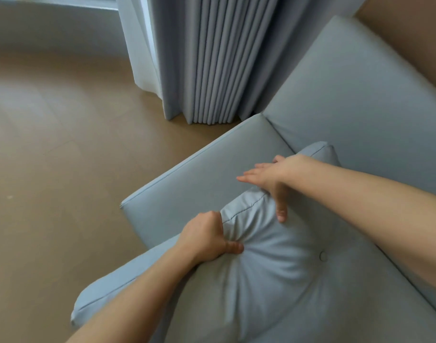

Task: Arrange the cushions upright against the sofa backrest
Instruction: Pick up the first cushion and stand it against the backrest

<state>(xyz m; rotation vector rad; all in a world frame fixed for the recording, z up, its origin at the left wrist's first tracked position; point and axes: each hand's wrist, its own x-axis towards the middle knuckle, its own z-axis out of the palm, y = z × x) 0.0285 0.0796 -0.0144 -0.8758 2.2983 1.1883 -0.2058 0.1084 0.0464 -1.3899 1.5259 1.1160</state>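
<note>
A pale blue-grey cushion [274, 263] with a button in its middle lies in the corner of the matching sofa, beside the armrest [199, 184] and below the backrest [355, 95]. My left hand [209, 237] is clenched on a bunch of the cushion's fabric at its left edge. My right hand [269, 179] rests on the cushion's upper corner, fingers stretched flat toward the armrest and thumb pressed onto the cushion's face. Both forearms cross the lower part of the view and hide part of the cushion.
Pleated grey curtains [212, 58] hang to the floor just behind the sofa's corner. Tan floor [51, 157] spreads to the left of the armrest. A brown wall [415, 28] runs behind the backrest.
</note>
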